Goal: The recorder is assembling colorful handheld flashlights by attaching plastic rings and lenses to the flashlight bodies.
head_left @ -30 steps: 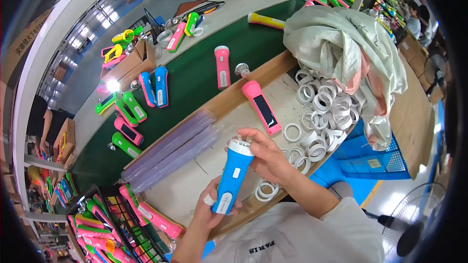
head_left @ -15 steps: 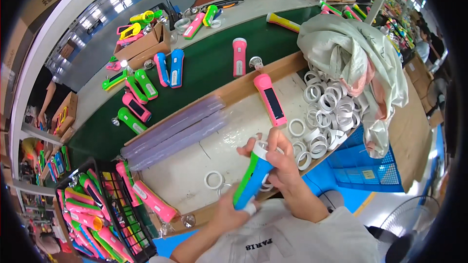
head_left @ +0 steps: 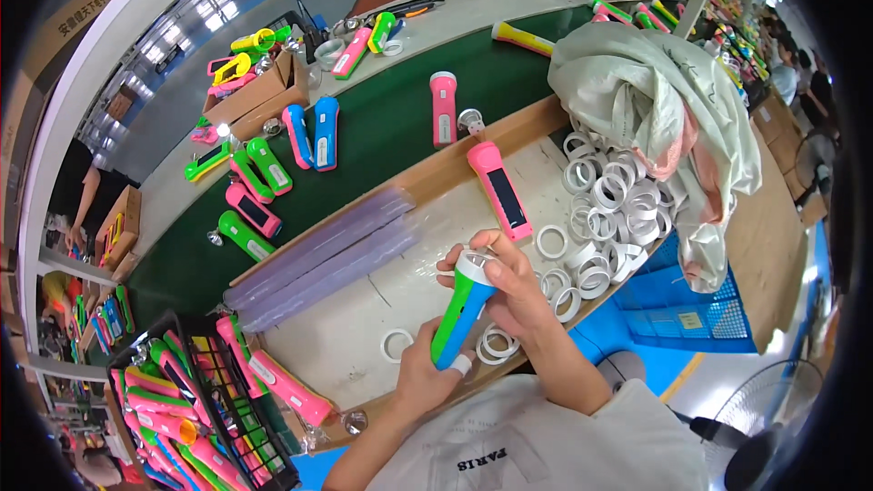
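Observation:
Between my two hands is a green and blue flashlight (head_left: 461, 314), tilted, with its white-rimmed head uppermost. My left hand (head_left: 426, 371) is wrapped round the lower end of its body. The fingers of my right hand (head_left: 511, 286) close about the white ring at the head. A pink flashlight (head_left: 498, 189) with a dark panel lies just beyond, leaning on the tray's far edge. To the right of my right hand is a heap of white rings (head_left: 607, 209); a few more rings (head_left: 397, 345) lie near my left hand.
A black crate (head_left: 238, 400) of colourful flashlights stands at the left. Clear plastic strips (head_left: 318, 259) lie along the shallow tray. Several flashlights rest on the green belt (head_left: 382, 118) behind. A pale sack (head_left: 650, 100) drapes over the right end, above a blue basket (head_left: 687, 318).
The flashlight has turned and become more upright, its head now facing upward. My right hand has shifted round the white ring, and my left hand has moved slightly up and leftward.

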Tool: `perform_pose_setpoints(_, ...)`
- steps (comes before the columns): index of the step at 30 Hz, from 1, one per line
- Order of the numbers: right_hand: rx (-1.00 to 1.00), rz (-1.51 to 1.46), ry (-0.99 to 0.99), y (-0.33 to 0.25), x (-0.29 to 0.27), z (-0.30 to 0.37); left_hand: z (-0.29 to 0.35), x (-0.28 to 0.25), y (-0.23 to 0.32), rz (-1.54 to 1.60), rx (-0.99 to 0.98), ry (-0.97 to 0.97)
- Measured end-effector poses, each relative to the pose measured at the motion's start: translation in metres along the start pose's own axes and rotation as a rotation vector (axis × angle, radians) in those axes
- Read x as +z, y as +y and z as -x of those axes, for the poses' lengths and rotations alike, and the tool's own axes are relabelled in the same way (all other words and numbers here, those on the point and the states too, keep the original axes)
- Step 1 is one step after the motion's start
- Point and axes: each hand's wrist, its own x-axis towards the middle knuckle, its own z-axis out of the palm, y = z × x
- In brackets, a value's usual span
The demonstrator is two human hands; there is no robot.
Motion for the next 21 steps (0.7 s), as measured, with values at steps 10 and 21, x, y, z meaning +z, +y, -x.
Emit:
perform_pose_setpoints(10,0.066,0.018,0.026,0.001,-0.006,-0.004,-0.01,-0.01,0.004,0.665,-0.241,-0.327)
perform_pose_setpoints(21,-0.237,2.17,0.527,-0.054,-0.072,0.017,-0.128,-0.067,-0.003,0.86,-0.326,-0.181)
